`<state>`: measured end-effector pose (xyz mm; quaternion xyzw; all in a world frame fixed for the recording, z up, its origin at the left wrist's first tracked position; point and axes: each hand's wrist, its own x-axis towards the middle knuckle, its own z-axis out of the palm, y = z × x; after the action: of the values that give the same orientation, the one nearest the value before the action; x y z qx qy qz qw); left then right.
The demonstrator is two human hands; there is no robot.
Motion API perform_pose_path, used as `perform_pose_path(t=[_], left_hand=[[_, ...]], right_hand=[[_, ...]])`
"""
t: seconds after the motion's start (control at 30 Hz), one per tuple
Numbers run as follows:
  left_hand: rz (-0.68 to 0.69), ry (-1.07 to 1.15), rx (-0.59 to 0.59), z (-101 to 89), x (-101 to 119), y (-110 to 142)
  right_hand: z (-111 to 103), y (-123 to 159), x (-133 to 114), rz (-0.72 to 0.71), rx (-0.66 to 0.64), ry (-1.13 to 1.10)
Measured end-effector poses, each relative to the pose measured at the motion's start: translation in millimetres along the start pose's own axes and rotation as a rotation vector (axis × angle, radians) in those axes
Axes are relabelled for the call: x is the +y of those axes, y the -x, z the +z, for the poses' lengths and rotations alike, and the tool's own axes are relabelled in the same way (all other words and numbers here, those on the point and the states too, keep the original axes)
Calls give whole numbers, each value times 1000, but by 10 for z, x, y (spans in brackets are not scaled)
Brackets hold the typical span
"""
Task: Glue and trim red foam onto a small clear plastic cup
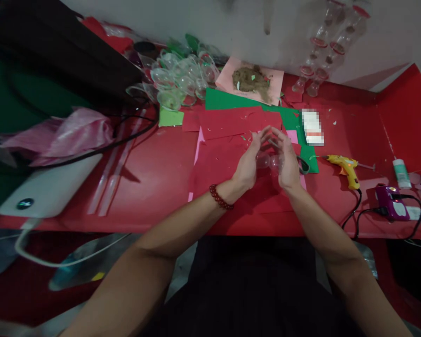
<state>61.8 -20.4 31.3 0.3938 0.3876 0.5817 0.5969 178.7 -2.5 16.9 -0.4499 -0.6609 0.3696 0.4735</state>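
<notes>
Between my two palms lies a clear plastic hourglass-shaped piece [268,161], held sideways with one rounded end against each hand. My left hand [246,163], with a beaded bracelet at the wrist, presses on its left end. The other end is pressed by my right hand [288,161]. Fingertips of both hands meet in an arch beyond the piece. Under them are sheets of red paper [217,159] with small scraps on top. A dark loop-shaped handle [303,164] shows just right of my right hand; the rest of it is hidden.
Clear plastic cups [178,77] are piled at the back, beside brown sand [250,79] on pink paper. Finished-looking plastic hourglasses [317,61] stand stacked by the wall. Rightward are a yellow glue gun [345,167], a purple power socket [391,202] and cables. A laptop [52,187] sits left.
</notes>
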Motion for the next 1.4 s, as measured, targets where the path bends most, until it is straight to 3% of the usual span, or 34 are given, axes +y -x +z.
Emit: perform_pose_path(t=[0.57, 0.87, 1.2, 1.3, 1.4], left_hand=[[-10, 155, 35, 74, 75, 92], [-5, 157, 50, 86, 73, 99], [-38, 229, 65, 55, 117, 82], [-87, 234, 65, 43, 138, 66], [-219, 319, 89, 33, 177, 5]], right_hand=[[22, 53, -78, 10, 24, -264], [27, 59, -71, 37, -8, -231], [34, -8, -205, 122, 89, -391], [-5, -63, -211, 149, 146, -466], [-77, -111, -172, 197, 201, -604]])
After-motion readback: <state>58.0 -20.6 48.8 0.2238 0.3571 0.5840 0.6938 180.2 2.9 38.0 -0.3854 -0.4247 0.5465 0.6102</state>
